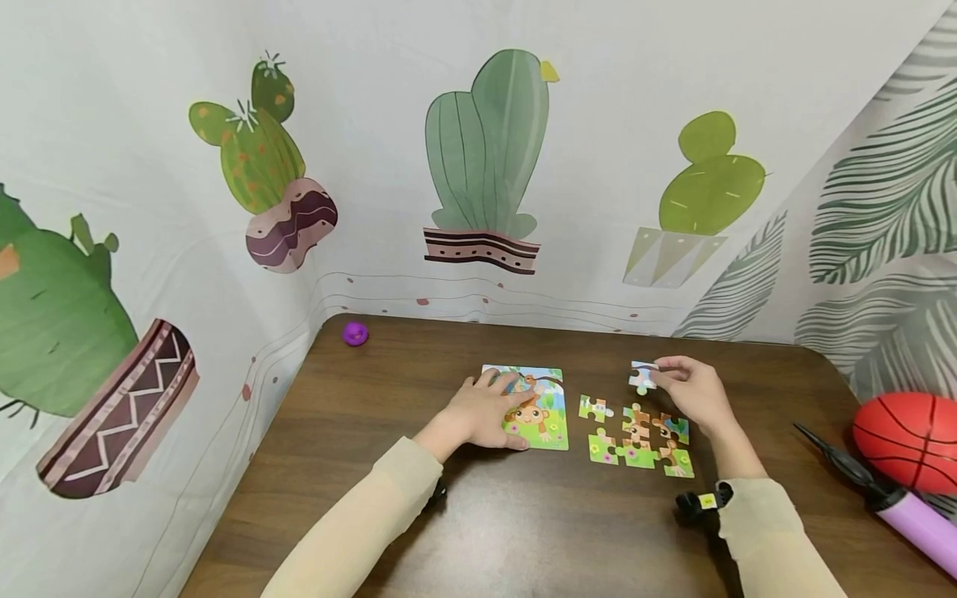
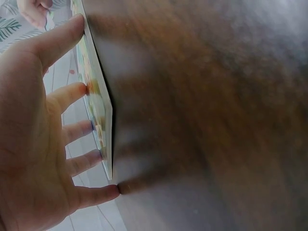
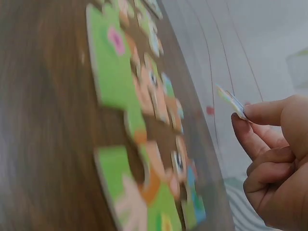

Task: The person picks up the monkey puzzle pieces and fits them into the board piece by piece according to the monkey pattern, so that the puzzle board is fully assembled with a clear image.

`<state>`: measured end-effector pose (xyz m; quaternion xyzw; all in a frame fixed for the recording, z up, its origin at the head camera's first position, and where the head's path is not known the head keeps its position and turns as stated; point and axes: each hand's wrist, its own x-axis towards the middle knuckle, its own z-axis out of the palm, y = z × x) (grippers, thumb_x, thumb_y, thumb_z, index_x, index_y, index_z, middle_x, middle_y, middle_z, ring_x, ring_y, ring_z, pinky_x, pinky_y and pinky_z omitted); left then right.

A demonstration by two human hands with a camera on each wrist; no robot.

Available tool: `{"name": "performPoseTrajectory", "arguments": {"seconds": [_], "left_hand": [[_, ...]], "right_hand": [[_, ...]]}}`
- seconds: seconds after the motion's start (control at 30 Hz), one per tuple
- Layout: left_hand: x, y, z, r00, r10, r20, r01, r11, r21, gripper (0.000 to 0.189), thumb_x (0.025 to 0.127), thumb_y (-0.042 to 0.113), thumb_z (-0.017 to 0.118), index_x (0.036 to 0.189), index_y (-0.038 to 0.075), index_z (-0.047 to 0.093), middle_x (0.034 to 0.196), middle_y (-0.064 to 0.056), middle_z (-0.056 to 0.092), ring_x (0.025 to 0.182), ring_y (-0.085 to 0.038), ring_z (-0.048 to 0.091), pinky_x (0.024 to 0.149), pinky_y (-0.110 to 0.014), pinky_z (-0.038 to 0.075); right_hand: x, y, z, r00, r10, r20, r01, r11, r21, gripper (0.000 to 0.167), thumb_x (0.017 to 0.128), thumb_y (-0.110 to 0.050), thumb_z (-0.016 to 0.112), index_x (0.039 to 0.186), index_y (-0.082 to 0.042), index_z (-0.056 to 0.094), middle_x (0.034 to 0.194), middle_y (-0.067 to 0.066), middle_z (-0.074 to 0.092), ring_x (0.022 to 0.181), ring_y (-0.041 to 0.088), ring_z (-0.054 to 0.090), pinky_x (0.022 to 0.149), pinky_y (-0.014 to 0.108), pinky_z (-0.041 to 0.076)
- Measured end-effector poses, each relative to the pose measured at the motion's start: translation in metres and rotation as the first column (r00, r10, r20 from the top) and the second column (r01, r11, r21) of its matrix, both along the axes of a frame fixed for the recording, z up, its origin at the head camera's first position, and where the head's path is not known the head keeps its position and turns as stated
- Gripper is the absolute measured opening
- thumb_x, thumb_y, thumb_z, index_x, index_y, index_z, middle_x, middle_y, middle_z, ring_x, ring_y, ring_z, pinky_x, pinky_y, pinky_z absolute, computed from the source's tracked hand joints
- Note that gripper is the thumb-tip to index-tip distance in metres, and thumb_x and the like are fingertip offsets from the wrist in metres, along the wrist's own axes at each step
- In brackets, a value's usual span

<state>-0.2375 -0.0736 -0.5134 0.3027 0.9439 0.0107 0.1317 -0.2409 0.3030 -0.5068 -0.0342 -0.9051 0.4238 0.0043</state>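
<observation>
The right hand [image 1: 694,392] pinches a puzzle piece [image 1: 640,376] between thumb and finger, raised off the surface [image 1: 523,515]. The left hand [image 1: 489,413] has its fingers spread straight, touching the monkey picture [image 1: 552,425]. Just right of that picture, more pieces [image 1: 639,456] lie in a group, nearer the person than the held one. Farther out are a red ball [image 1: 905,440] and a purple pump [image 1: 921,531] at the right, and a small purple toy [image 1: 355,334] at the far left corner.

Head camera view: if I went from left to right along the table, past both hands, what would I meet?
Small purple round object → monkey picture board with the left hand on it → leftmost loose jigsaw piece → held jigsaw piece → right hand → pump's black nozzle → red basketball.
</observation>
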Motion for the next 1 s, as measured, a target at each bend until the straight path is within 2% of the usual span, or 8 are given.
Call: {"name": "performPoseTrajectory", "arguments": {"seconds": [0.2, 0.33, 0.43, 0.6, 0.7, 0.87, 1.0], "left_hand": [[-0.001, -0.001, -0.001, 1.000, -0.001, -0.005, 0.001, 1.000, -0.007, 0.090, 0.087, 0.082, 0.057, 0.164, 0.045, 0.028, 0.172, 0.001, 0.019, 0.156, -0.032, 0.019, 0.117, -0.062, 0.029], [0.000, -0.001, 0.000, 1.000, -0.001, -0.002, 0.001, 1.000, -0.006, 0.090, 0.087, 0.082, 0.057, 0.164, 0.044, 0.027, 0.172, 0.001, 0.019, 0.156, -0.033, 0.018, 0.117, -0.063, 0.029], [0.000, 0.000, 0.000, 1.000, -0.003, -0.002, 0.003, 1.000, -0.003, 0.090, 0.087, 0.082, 0.057, 0.164, 0.045, 0.027, 0.172, 0.001, 0.019, 0.156, -0.033, 0.018, 0.117, -0.063, 0.029], [0.001, 0.001, 0.002, 1.000, -0.006, -0.004, 0.006, 1.000, 0.001, 0.090, 0.088, 0.081, 0.057, 0.164, 0.044, 0.028, 0.172, 0.000, 0.020, 0.156, -0.033, 0.019, 0.116, -0.063, 0.030], [0.001, 0.001, 0.004, 1.000, -0.005, -0.004, 0.005, 1.000, -0.004, 0.090, 0.088, 0.080, 0.058, 0.164, 0.043, 0.029, 0.171, 0.000, 0.020, 0.155, -0.033, 0.020, 0.116, -0.062, 0.030], [0.000, 0.002, 0.005, 1.000, -0.002, -0.005, 0.002, 1.000, -0.009, 0.090, 0.087, 0.080, 0.058, 0.164, 0.043, 0.030, 0.171, 0.000, 0.021, 0.155, -0.033, 0.021, 0.116, -0.062, 0.031], [0.000, 0.001, 0.003, 1.000, -0.002, -0.010, 0.002, 1.000, -0.005, 0.090, 0.087, 0.081, 0.058, 0.164, 0.043, 0.030, 0.171, 0.001, 0.022, 0.154, -0.032, 0.022, 0.115, -0.061, 0.032]], "right_hand": [[-0.008, -0.030, 0.001, 0.997, 0.060, 0.039, -0.058, 0.997, -0.050, 0.048, 0.103, -0.038, 0.065, 0.134, -0.001, 0.065, 0.129, 0.027, 0.066, 0.114, 0.039, 0.064, 0.078, 0.034, 0.052], [-0.015, -0.052, -0.002, 0.996, 0.084, 0.036, -0.081, 0.993, -0.089, 0.042, 0.102, -0.032, 0.067, 0.130, 0.000, 0.068, 0.126, 0.025, 0.068, 0.111, 0.037, 0.066, 0.074, 0.033, 0.052], [-0.018, -0.067, -0.004, 0.993, 0.109, 0.046, -0.104, 0.989, -0.108, 0.038, 0.102, -0.028, 0.068, 0.129, -0.001, 0.069, 0.124, 0.024, 0.070, 0.109, 0.036, 0.067, 0.075, 0.037, 0.052], [-0.021, -0.090, -0.008, 0.984, 0.152, 0.090, -0.139, 0.981, -0.134, 0.036, 0.102, -0.028, 0.068, 0.129, -0.003, 0.069, 0.120, 0.018, 0.071, 0.109, 0.034, 0.067, 0.084, 0.044, 0.054], [-0.023, -0.101, -0.012, 0.980, 0.173, 0.100, -0.157, 0.976, -0.148, 0.036, 0.101, -0.027, 0.069, 0.128, -0.003, 0.070, 0.115, 0.016, 0.073, 0.105, 0.032, 0.068, 0.079, 0.041, 0.053], [-0.026, -0.117, -0.016, 0.976, 0.194, 0.099, -0.179, 0.973, -0.147, 0.032, 0.100, -0.023, 0.071, 0.124, -0.001, 0.071, 0.106, 0.014, 0.074, 0.087, 0.027, 0.067, 0.065, 0.036, 0.048], [-0.028, -0.127, -0.018, 0.974, 0.199, 0.111, -0.185, 0.975, -0.120, 0.031, 0.100, -0.023, 0.071, 0.123, -0.003, 0.072, 0.105, 0.012, 0.074, 0.087, 0.025, 0.067, 0.068, 0.037, 0.050]]}}
